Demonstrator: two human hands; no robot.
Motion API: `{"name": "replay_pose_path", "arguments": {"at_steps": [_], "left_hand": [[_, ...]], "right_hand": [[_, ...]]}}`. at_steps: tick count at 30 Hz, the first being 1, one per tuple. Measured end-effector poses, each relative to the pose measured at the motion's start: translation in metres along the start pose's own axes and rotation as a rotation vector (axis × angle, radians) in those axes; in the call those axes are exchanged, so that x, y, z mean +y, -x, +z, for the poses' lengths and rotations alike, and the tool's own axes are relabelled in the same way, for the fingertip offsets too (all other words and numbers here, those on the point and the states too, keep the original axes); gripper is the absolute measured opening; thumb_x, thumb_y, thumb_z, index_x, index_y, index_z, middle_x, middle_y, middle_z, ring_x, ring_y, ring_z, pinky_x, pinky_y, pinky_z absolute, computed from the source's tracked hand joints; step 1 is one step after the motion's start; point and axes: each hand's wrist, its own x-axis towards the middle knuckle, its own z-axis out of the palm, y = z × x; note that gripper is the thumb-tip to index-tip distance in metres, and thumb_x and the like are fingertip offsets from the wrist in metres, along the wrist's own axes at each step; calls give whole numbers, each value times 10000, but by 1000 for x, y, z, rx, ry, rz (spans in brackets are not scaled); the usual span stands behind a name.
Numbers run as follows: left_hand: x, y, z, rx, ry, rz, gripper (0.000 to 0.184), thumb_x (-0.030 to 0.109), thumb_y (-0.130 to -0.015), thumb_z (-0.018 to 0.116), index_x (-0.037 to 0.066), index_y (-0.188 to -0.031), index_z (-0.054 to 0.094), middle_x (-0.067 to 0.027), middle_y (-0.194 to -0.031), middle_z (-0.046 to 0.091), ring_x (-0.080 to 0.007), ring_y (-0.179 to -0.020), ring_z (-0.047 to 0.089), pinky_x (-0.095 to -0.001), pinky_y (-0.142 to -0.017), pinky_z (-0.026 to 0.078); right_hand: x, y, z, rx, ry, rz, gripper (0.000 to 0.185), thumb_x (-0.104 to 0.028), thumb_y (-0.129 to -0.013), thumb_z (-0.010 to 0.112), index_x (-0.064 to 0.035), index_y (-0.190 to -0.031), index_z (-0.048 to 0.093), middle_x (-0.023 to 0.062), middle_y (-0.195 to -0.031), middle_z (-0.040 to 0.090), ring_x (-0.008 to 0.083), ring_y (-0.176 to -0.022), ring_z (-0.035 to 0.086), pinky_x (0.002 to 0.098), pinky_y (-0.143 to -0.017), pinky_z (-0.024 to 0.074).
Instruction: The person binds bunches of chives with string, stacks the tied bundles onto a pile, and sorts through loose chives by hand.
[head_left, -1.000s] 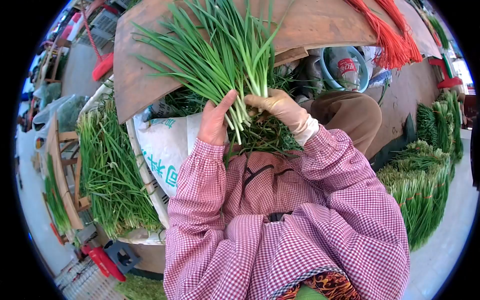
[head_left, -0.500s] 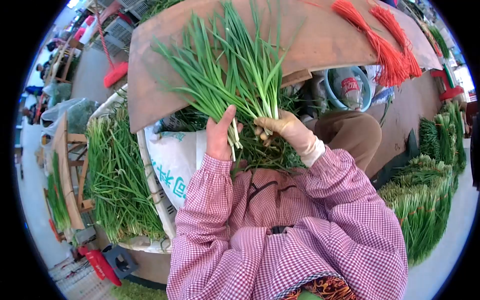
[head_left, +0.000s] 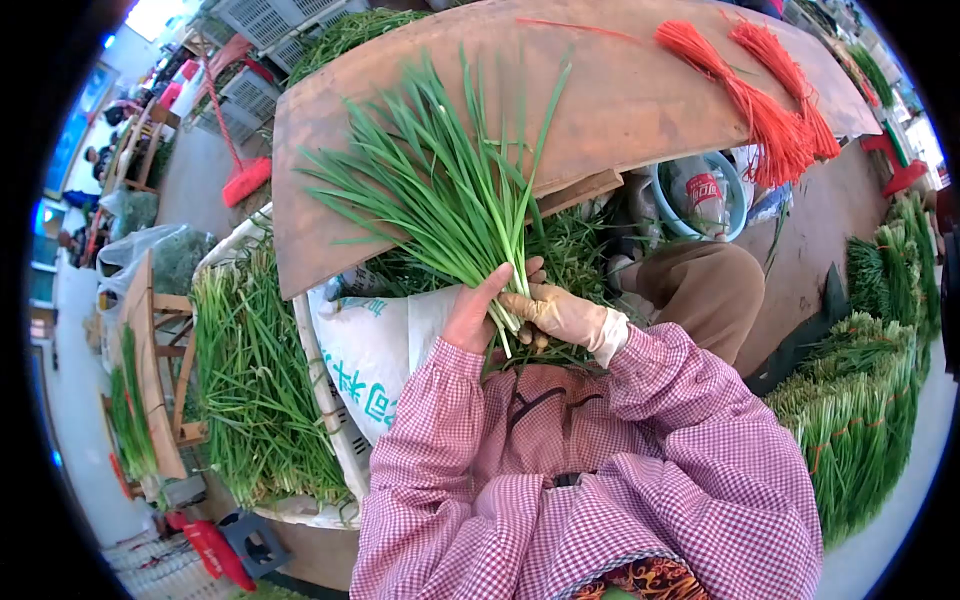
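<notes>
A bunch of garlic chives [head_left: 450,195] fans out over the near edge of a brown board [head_left: 600,90], its pale stem ends pointing down toward my lap. My bare left hand [head_left: 482,308] is closed round the stems from the left. From the right, my gloved right hand [head_left: 560,312] grips the same bunch, thumb across the pale stems; some of its fingers are hidden behind. Loose green leaves [head_left: 575,245] lie beneath the board, behind my hands.
Red tie strands [head_left: 750,100] rest on the board's right side. A crate of loose chives [head_left: 265,370] stands at left beside a white sack [head_left: 370,350]. Tied bundles [head_left: 850,420] line the floor at right. A blue basin [head_left: 735,200] holds a bottle; a red broom [head_left: 245,180] stands far left.
The two portions of chives, apart at their tops and held one per hand, have come together into one bunch. My hands have moved closer and now touch. The view has shifted slightly.
</notes>
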Motion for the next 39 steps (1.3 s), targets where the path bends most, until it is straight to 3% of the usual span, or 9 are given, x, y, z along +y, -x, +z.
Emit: {"name": "replay_pose_path", "arguments": {"at_steps": [7,14,21,25,27,30,32,34,39], "left_hand": [[-5,4,1,32,-52,49,403,193,-830,595,-7,-1147,447,-112,-896,578,-220,-817,604,-362,-684,538],[-9,5,-1,-7,99,65,433,221,-833,599,-3,-1168,439,-85,-861,562,-157,-708,574,-285,-586,529],[-16,18,-15,18,167,77,448,252,-863,568,13,-1208,410,-66,-893,539,-130,-680,518,-280,-571,470],[-17,16,-23,-8,204,103,449,260,-864,571,14,-1205,413,-67,-897,542,-125,-683,517,-275,-572,468],[-16,17,-19,39,190,103,430,251,-854,586,17,-1182,436,-69,-877,559,-132,-675,535,-271,-567,483],[-21,14,-21,44,223,111,406,226,-831,618,16,-1145,469,-76,-855,580,-141,-670,562,-260,-557,504],[-25,13,-23,56,183,80,409,234,-848,591,28,-1171,448,-69,-871,574,-138,-680,553,-272,-584,503],[-26,11,-23,70,146,64,405,233,-856,576,35,-1182,439,-67,-880,572,-137,-686,550,-276,-596,504],[-27,11,-21,116,105,59,345,197,-857,563,37,-1143,457,-71,-885,579,-144,-691,553,-270,-579,509]], "right_hand": [[-30,22,-11,6,347,329,467,-451,-886,458,-4,-921,585,28,-662,556,107,-576,561,237,-508,473],[-23,18,-55,692,189,-348,469,-286,-816,627,25,-1139,491,103,-956,600,109,-640,563,219,-587,463],[7,-8,-33,230,-189,-129,300,-243,-881,525,41,-974,551,56,-694,577,112,-577,539,226,-526,429],[86,-3,-47,-97,509,254,255,-238,-861,526,1,-896,605,81,-758,619,171,-632,593,280,-600,482],[95,6,-37,-327,1526,494,298,-289,-844,525,-29,-939,638,118,-859,645,235,-750,626,328,-659,497],[44,25,-53,117,1123,270,344,-370,-823,517,-93,-980,643,129,-889,643,262,-827,628,381,-727,489],[-21,29,-48,318,725,-196,295,-281,-854,545,-53,-1027,617,109,-848,645,209,-709,627,292,-635,494],[-75,12,-39,392,279,-412,269,-174,-871,538,-34,-1098,573,31,-762,598,64,-635,536,221,-591,459],[-157,-74,-44,262,219,-465,395,-218,-831,579,-42,-1181,524,20,-710,576,70,-592,516,203,-520,429]]}}
